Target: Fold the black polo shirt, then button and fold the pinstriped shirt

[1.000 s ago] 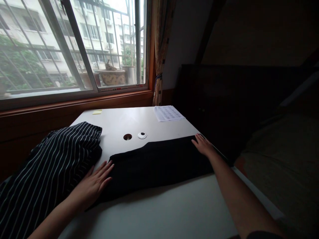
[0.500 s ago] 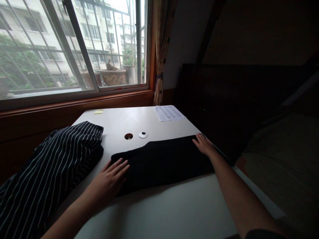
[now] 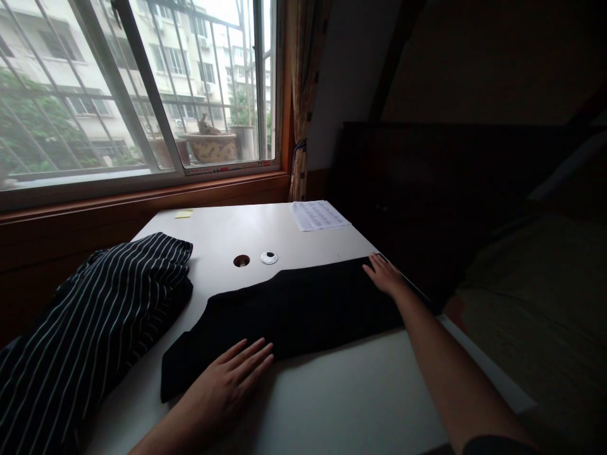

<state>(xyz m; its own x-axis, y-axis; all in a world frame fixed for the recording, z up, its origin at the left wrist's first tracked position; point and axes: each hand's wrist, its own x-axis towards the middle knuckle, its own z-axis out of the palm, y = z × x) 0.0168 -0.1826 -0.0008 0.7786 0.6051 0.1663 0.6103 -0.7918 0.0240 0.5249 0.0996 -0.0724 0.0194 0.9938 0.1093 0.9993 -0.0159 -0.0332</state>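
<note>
A black folded garment point(image 3: 303, 309) lies flat across the white table, stretching from lower left to the right edge. It looks like a piece of clothing, but its exact kind does not show. On its near edge, left of the middle, my left hand point(image 3: 237, 373) rests with fingers stretched out. At the garment's far right end my right hand point(image 3: 385, 275) lies open, fingers spread on the cloth. Neither hand grips anything. A black-and-white striped garment point(image 3: 118, 303) lies in a loose heap on the left, apart from both hands.
The white table point(image 3: 332, 398) has a round hole point(image 3: 241, 261) and a white round cover point(image 3: 269, 258) behind the black cloth. Printed sheets point(image 3: 318, 216) and a yellow sticky note point(image 3: 183, 214) lie near its back edge. A barred window point(image 3: 208, 82) stands beyond.
My left hand has moved nearer and to the right along the cloth. The black garment's left end now reaches further left and toward me. My right hand stays at the right end.
</note>
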